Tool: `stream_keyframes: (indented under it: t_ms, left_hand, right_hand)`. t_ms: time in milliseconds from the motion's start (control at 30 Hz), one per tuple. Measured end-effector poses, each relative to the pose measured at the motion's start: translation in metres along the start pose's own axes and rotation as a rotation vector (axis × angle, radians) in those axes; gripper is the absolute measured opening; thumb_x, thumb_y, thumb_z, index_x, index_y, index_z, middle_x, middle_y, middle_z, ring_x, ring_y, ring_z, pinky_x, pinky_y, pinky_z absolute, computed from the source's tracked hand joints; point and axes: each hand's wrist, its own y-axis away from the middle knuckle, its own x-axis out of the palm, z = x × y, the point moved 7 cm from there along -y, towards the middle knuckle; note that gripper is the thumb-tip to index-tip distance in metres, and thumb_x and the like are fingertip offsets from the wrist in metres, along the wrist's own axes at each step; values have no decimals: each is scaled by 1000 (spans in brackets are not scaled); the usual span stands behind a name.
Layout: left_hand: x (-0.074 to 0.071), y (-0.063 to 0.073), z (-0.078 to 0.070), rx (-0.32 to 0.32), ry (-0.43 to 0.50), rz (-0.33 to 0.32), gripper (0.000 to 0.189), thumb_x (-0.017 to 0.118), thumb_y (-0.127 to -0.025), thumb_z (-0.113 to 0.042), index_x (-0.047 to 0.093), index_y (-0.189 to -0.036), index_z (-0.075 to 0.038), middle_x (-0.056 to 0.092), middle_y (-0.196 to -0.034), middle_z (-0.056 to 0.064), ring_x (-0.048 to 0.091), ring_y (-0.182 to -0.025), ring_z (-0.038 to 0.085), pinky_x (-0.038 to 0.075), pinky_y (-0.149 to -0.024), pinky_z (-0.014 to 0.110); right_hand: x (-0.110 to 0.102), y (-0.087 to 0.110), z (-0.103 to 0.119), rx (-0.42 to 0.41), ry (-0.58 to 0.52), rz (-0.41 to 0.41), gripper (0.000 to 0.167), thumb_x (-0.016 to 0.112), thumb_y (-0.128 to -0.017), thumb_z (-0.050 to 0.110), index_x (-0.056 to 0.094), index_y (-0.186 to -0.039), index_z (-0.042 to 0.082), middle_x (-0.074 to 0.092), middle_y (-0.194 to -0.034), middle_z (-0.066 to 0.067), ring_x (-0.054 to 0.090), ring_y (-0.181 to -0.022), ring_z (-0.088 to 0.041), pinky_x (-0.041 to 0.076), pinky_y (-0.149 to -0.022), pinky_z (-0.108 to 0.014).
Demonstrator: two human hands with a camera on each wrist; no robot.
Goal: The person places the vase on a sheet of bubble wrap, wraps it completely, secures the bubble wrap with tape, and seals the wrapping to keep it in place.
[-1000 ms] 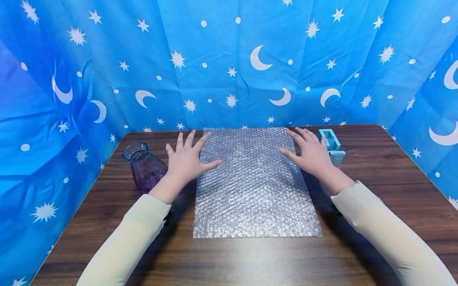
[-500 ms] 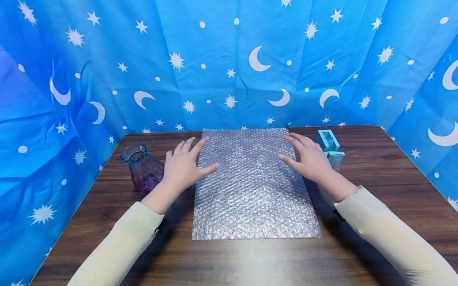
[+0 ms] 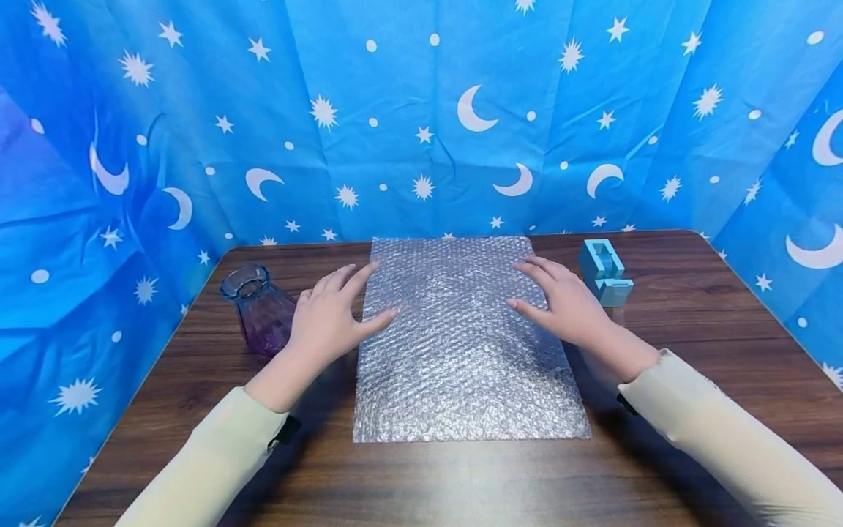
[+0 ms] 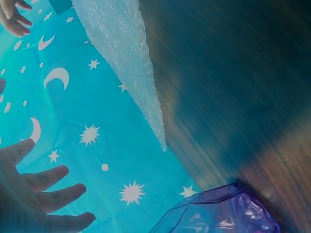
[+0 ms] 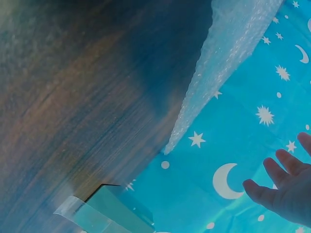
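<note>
A sheet of bubble wrap lies flat in the middle of the table. My left hand hovers by its left edge, thumb and fingers spread, holding nothing. Over the right edge is my right hand, its fingers likewise apart and holding nothing. A glass vase, blue at the rim and purple below, stands just left of my left hand; its lower part shows in the left wrist view. Beyond my right hand sits a light-blue tape dispenser-like object, with a clear strip at its end in the right wrist view.
The dark wooden table has its far edge against a blue cloth backdrop printed with white moons and stars. The cloth also hangs along the left and right sides.
Both hands have lowered slightly, the left one also drifting left toward the vase. The left fingers are less widely fanned than before. The bubble wrap, vase and light-blue object stay put.
</note>
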Motion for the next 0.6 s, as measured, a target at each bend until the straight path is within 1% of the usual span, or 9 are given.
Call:
stream_keyframes:
  t_ms: [200,367,600]
  left_hand:
    - [-4,10,4,13,20,-18,83,69,-89,-60,38,-159,-27,45,-159,21,46,-143,48,37,-111,74]
    - [-7,19,7,16,18,-32,82,70,-89,-57,40,-158,-25,47,-157,22,48,-140,49,39,-110,73]
    - [-13,27,12,-3,13,-26,81,70,-90,-56,39,-158,-24,47,-156,23,50,-139,50,40,-109,73]
  right_hand:
    - [3,3,7,-43,7,17,66,69,-97,37,47,-153,9,43,-158,-24,40,-147,-47,35,-118,-68]
    - [7,7,14,-85,21,38,66,69,-96,37,47,-152,8,44,-158,-24,43,-145,-48,36,-117,-68]
    - [9,12,22,-119,43,48,66,70,-96,37,47,-152,11,44,-158,-24,44,-145,-48,37,-115,-69]
